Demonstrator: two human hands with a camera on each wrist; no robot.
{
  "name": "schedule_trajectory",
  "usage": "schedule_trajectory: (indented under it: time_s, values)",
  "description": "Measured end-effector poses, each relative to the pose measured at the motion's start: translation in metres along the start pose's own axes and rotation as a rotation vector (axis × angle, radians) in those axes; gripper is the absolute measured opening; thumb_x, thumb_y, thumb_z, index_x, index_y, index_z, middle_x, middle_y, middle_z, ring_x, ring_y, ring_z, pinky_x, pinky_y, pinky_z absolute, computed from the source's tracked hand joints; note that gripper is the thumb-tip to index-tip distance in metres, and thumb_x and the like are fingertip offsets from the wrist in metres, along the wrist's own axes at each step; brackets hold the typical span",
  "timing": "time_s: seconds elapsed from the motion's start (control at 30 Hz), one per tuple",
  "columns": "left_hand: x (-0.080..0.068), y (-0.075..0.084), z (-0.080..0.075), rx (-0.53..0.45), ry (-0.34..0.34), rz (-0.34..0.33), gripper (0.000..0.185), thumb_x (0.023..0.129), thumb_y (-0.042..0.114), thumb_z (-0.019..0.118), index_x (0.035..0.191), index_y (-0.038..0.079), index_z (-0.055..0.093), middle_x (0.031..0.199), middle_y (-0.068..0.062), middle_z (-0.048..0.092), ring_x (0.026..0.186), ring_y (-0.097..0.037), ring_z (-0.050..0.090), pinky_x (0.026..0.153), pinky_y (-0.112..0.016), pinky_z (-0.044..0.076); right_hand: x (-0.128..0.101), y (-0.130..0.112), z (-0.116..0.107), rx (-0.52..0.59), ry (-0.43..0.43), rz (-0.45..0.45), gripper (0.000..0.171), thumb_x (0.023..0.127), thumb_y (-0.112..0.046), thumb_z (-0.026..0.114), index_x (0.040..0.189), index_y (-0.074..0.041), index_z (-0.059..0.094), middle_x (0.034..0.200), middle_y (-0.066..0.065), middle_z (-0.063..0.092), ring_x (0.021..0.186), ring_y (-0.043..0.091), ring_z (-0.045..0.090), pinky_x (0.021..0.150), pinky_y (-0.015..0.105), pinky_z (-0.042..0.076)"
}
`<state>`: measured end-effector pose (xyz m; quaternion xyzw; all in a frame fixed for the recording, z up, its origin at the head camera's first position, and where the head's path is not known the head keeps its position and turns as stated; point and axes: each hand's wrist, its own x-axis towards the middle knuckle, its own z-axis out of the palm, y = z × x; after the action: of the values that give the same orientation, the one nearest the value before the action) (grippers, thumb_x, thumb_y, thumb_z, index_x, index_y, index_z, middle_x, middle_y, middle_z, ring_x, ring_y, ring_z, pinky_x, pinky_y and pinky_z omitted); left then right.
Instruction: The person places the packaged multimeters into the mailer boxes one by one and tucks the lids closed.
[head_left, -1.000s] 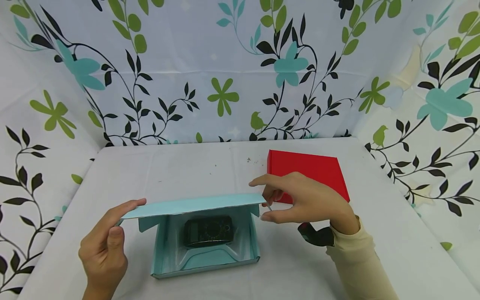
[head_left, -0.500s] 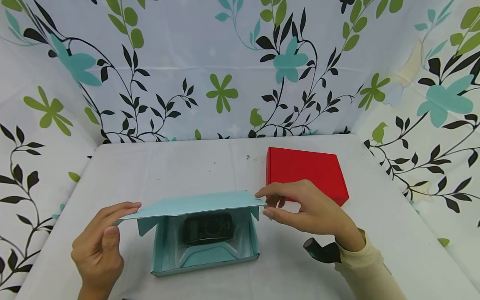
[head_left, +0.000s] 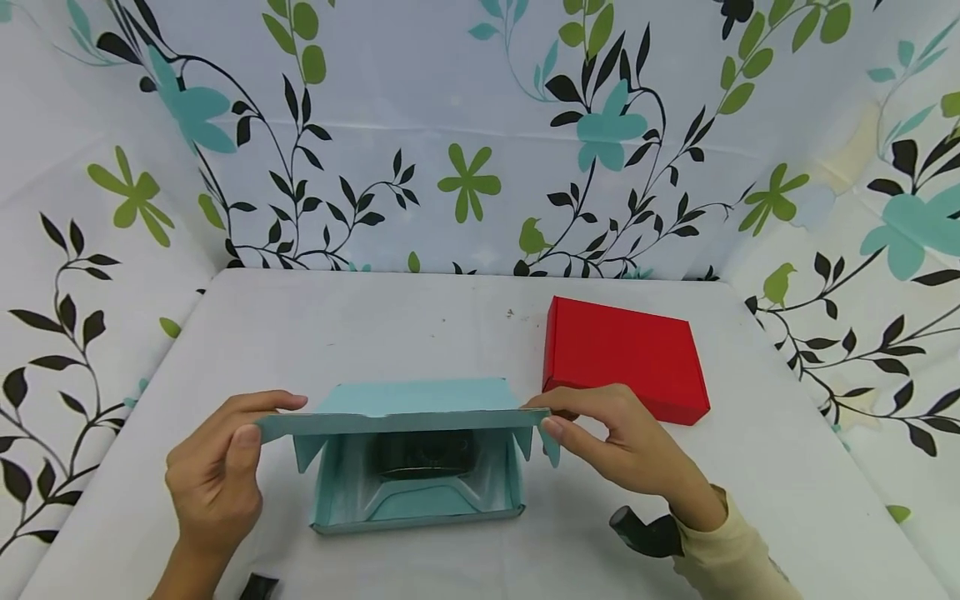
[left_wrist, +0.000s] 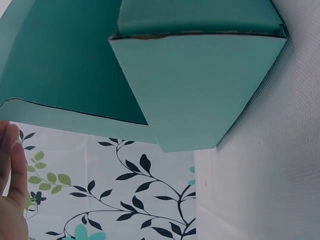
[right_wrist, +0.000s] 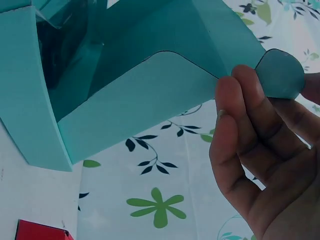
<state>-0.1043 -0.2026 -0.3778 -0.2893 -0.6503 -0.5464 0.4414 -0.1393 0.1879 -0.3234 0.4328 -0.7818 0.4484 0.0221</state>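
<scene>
A teal cardboard box lies at the table's near middle, with a black device under clear plastic inside it. Its lid hangs half lowered over the box, and the side flaps point down. My left hand pinches the lid's front left corner between thumb and fingers. At the front right corner my right hand pinches the lid. The left wrist view shows the lid's underside and a side flap. In the right wrist view my fingers grip the lid's flap beside a rounded tab.
A shut red box lies flat to the right, just behind my right hand; its corner shows in the right wrist view. Floral cloth walls enclose the white table on three sides.
Both hands have brought the lid forward and down over the box, so its front edge now hides more of the device. The right hand has closed onto the lid's corner.
</scene>
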Motion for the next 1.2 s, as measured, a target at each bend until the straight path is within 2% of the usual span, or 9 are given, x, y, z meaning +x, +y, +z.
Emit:
schedule_trajectory:
  time_s: [0.13,0.23,0.43,0.63,0.77,1.0,1.1,1.2]
  values:
    - [0.003,0.003,0.0,0.029,-0.015,0.003,0.032,0.101,-0.004,0.046,0.082,-0.017,0.067,0.095,-0.028,0.072,0.09,-0.019,0.071,0.064,-0.017,0.035,0.0,0.0,0.001,-0.018,0.015,0.014,0.036,0.093,0.001,0.067,0.127,-0.011,0.072,0.097,-0.009,0.074,0.082,0.011,0.07,0.071,0.035,0.06]
    - [0.005,0.007,0.001,0.054,-0.011,0.004,0.032,0.1,-0.005,0.044,0.079,-0.016,0.066,0.092,-0.027,0.071,0.087,-0.015,0.069,0.06,-0.016,0.029,0.001,0.001,0.002,-0.021,0.012,0.012,0.036,0.094,0.001,0.066,0.127,-0.012,0.072,0.096,-0.01,0.073,0.083,0.011,0.07,0.072,0.035,0.06]
    - [0.004,0.005,0.001,0.085,-0.018,0.017,0.031,0.096,-0.008,0.043,0.074,-0.013,0.065,0.083,-0.022,0.069,0.076,-0.012,0.064,0.067,-0.014,0.043,0.001,0.003,0.002,-0.01,-0.011,0.004,0.034,0.096,0.002,0.064,0.125,-0.013,0.072,0.097,-0.009,0.074,0.081,0.01,0.07,0.07,0.035,0.059]
    - [-0.003,0.0,-0.005,0.162,-0.067,-0.01,0.034,0.093,-0.009,0.041,0.067,0.0,0.062,0.071,-0.009,0.063,0.061,-0.009,0.053,0.053,-0.017,0.04,-0.001,0.003,0.003,0.014,-0.051,0.021,0.032,0.098,0.002,0.061,0.122,-0.015,0.074,0.099,-0.008,0.074,0.077,0.01,0.068,0.066,0.034,0.058]
    - [-0.006,-0.002,-0.01,0.194,-0.115,-0.06,0.034,0.089,-0.011,0.041,0.066,0.005,0.06,0.063,-0.001,0.059,0.052,-0.008,0.05,0.048,-0.016,0.038,-0.001,0.003,0.005,0.017,-0.065,0.029,0.031,0.098,0.002,0.062,0.12,-0.016,0.075,0.099,-0.008,0.074,0.074,0.009,0.066,0.063,0.033,0.057]
    - [-0.012,0.004,-0.018,0.231,-0.219,-0.222,0.041,0.093,-0.014,0.041,0.068,0.015,0.058,0.053,0.008,0.053,0.045,-0.002,0.045,0.038,-0.016,0.027,-0.002,0.004,0.006,0.022,-0.079,0.028,0.03,0.1,0.001,0.059,0.118,-0.016,0.075,0.092,-0.008,0.071,0.071,0.01,0.064,0.062,0.03,0.056]
    - [-0.013,0.01,-0.02,0.215,-0.258,-0.242,0.044,0.092,-0.016,0.04,0.068,0.017,0.056,0.054,0.01,0.052,0.046,-0.002,0.044,0.039,-0.017,0.028,-0.004,0.002,0.007,0.038,-0.088,0.032,0.029,0.101,0.002,0.058,0.116,-0.015,0.075,0.086,-0.008,0.068,0.069,0.01,0.064,0.061,0.03,0.055]
    - [-0.012,0.019,-0.023,0.246,-0.294,-0.264,0.044,0.093,-0.016,0.042,0.071,0.02,0.057,0.056,0.013,0.052,0.048,-0.002,0.046,0.042,-0.018,0.032,-0.009,-0.001,0.008,0.048,-0.092,0.053,0.026,0.101,0.0,0.059,0.115,-0.016,0.074,0.082,-0.009,0.067,0.069,0.009,0.064,0.063,0.031,0.055]
